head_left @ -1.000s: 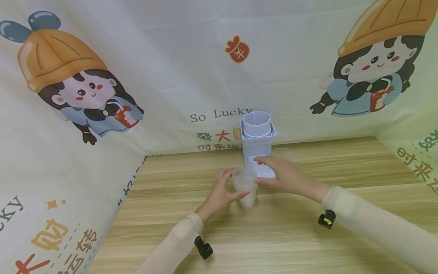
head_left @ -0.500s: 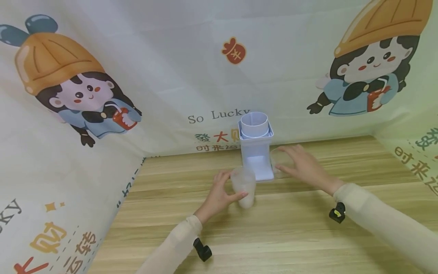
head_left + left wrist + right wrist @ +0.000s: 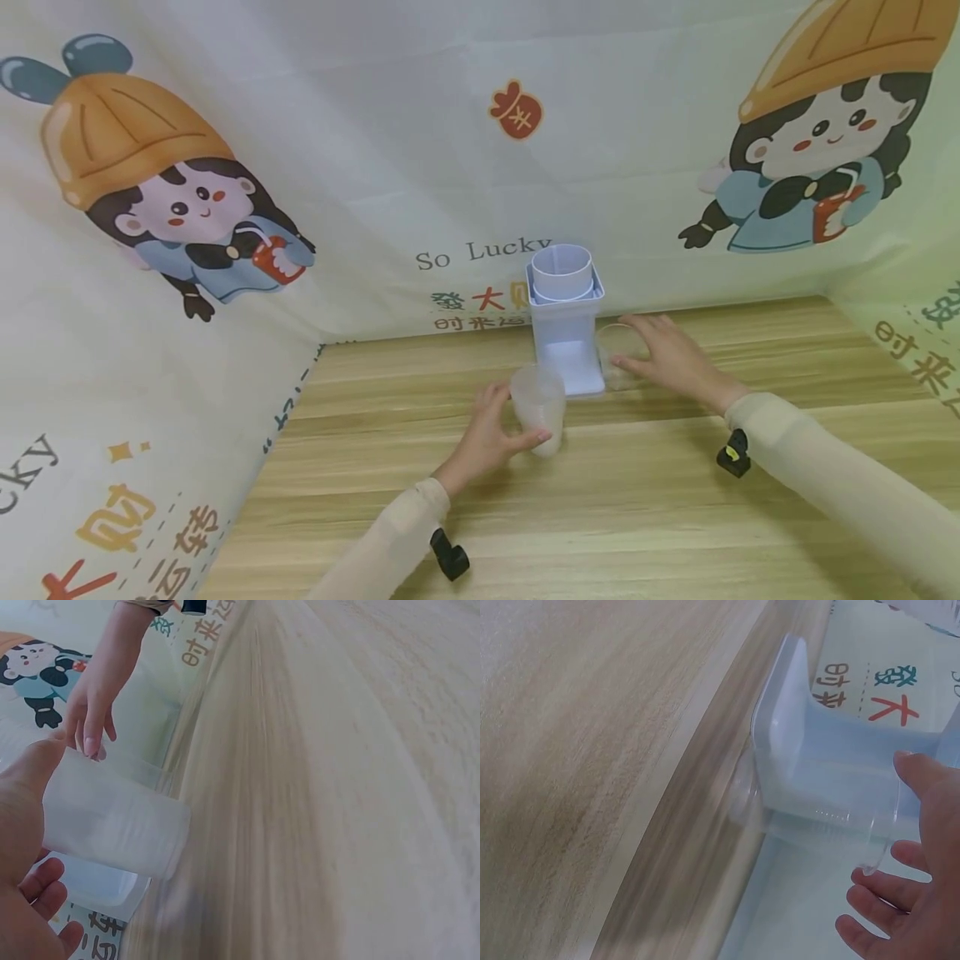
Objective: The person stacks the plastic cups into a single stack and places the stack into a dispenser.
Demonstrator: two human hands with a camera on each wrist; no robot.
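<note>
My left hand holds a frosted plastic cup upright, thumb in front and fingers at the far side. In the left wrist view, fine rings on the cup look like several nested cups. My right hand has thumb and fingers around the rim of a clear plastic cup on the table. The right wrist view shows the thumb on one side of this cup and fingertips at the other. Between both cups stands a pale blue dispenser with a round tube on top.
The wooden table reaches back to a printed cloth wall, close behind the dispenser. A cloth side wall rises at the left. Each wrist carries a small black camera.
My right hand has moved from beside the frosted cup, past the dispenser, to the clear cup at its right. The left hand keeps its hold at nearly the same place.
</note>
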